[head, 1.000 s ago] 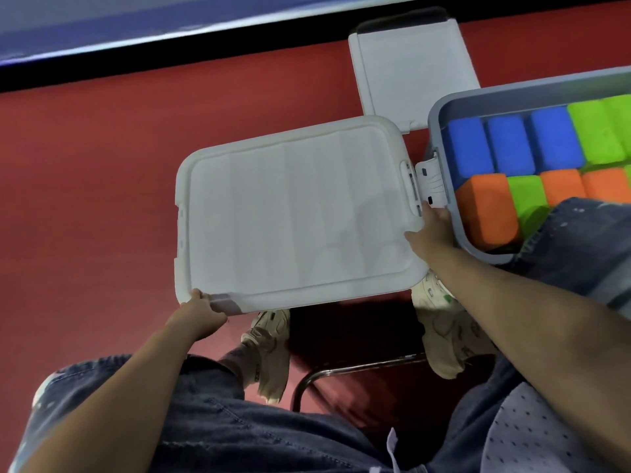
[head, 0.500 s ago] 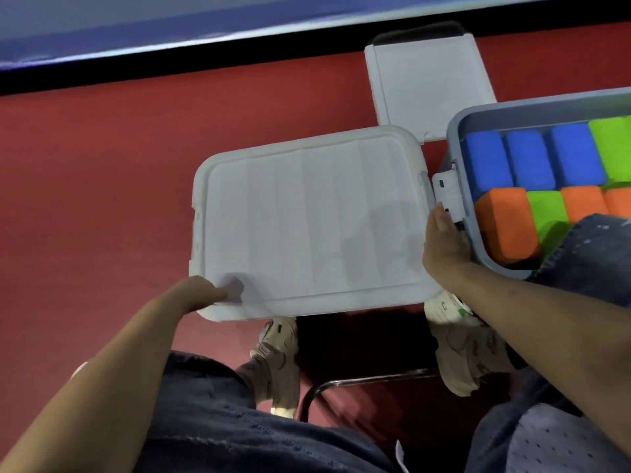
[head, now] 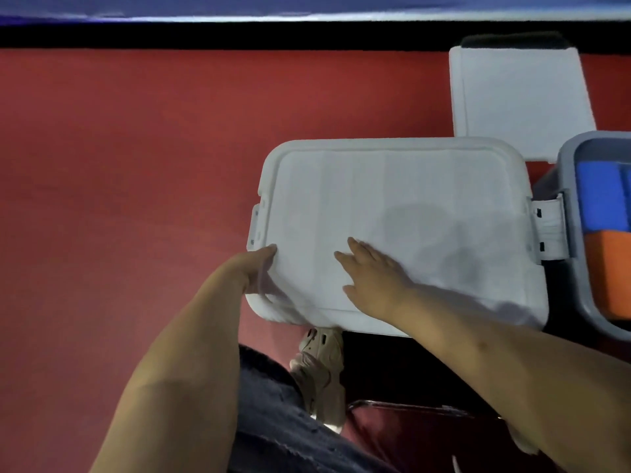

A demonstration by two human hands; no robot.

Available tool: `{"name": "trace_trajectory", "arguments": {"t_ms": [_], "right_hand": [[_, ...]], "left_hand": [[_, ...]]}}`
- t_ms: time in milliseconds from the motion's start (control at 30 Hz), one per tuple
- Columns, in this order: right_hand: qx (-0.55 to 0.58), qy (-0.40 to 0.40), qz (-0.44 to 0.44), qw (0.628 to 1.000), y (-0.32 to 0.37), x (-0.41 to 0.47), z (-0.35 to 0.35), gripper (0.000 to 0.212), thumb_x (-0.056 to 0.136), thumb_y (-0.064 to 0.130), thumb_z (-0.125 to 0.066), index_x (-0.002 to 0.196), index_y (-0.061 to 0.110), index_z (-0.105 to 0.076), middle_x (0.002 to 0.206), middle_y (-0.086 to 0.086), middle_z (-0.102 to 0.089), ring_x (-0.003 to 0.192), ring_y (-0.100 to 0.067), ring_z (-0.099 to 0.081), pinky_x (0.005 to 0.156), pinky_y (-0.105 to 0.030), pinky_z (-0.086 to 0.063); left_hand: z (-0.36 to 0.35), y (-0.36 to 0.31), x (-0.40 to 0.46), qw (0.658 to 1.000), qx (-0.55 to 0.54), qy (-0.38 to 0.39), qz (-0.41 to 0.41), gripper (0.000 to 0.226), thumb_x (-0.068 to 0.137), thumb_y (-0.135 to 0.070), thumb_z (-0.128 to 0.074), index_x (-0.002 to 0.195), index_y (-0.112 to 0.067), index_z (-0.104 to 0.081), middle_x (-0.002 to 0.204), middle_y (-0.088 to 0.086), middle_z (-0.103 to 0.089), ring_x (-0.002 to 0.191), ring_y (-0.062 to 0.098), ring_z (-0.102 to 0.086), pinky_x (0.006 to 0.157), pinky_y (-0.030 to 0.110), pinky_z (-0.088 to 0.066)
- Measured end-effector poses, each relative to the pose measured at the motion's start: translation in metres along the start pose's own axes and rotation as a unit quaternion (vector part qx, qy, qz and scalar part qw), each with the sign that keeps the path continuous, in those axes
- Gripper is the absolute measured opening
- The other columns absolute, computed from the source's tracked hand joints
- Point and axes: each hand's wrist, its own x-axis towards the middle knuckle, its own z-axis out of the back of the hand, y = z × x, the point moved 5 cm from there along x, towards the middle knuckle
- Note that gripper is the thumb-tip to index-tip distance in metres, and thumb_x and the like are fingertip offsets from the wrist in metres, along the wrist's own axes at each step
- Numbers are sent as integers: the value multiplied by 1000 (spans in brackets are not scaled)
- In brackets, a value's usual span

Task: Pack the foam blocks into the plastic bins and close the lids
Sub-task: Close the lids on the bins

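A white ribbed lid (head: 392,206) covers a bin in front of me on the red floor. My left hand (head: 257,271) holds the lid's near left corner, thumb on top. My right hand (head: 370,273) lies flat on the lid with fingers spread, pressing down. At the right edge stands an open grey bin (head: 568,213) holding a blue foam block (head: 601,196) and an orange foam block (head: 614,271). A white latch (head: 549,228) sits between the two bins.
A second white lid (head: 519,97) lies on the red floor (head: 119,165) behind the bins, near a black strip by the wall. My jeans, a pale shoe (head: 321,367) and a chair's metal frame (head: 409,407) are below the bin.
The view shifted left. My right hand left the lid's right edge by the latch and now lies flat on the lid's top. My left hand stayed at the near left corner.
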Motion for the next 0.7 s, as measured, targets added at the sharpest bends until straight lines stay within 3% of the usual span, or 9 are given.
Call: {"name": "trace_trajectory", "arguments": {"t_ms": [200,333,500,700], "right_hand": [[-43,26,-35,998,-10,13,-17,65,94,44,-42,150,31,-11,159,3,12,147,-17,7,119,-40,-9],[-44,12,-22,999,-8,10,-17,65,95,44,-44,150,29,-14,159,2,11,147,-15,8,118,-39,-7],[-15,10,-1,1000,-20,0,-13,72,90,57,-45,150,30,-16,160,9,7,147,-9,5,119,-32,-7],[-104,71,-37,991,-58,-41,-34,110,72,59,-69,149,40,7,153,6,32,144,-18,23,114,-58,-2]], "left_hand": [[6,-17,8,990,-82,-71,-90,67,78,-47,-72,124,-6,-46,111,6,-55,93,28,-56,74,37,-49],[17,-20,13,975,-83,-152,-140,77,65,-47,-81,123,-8,-48,127,9,-50,105,33,-58,91,46,-51],[12,-26,5,963,-51,-156,-216,50,82,-42,-66,125,-19,-57,127,9,-57,108,31,-59,98,43,-48],[7,-28,0,957,-52,-145,-244,43,90,-31,-61,128,-13,-55,123,7,-62,112,30,-58,95,37,-46]]}}
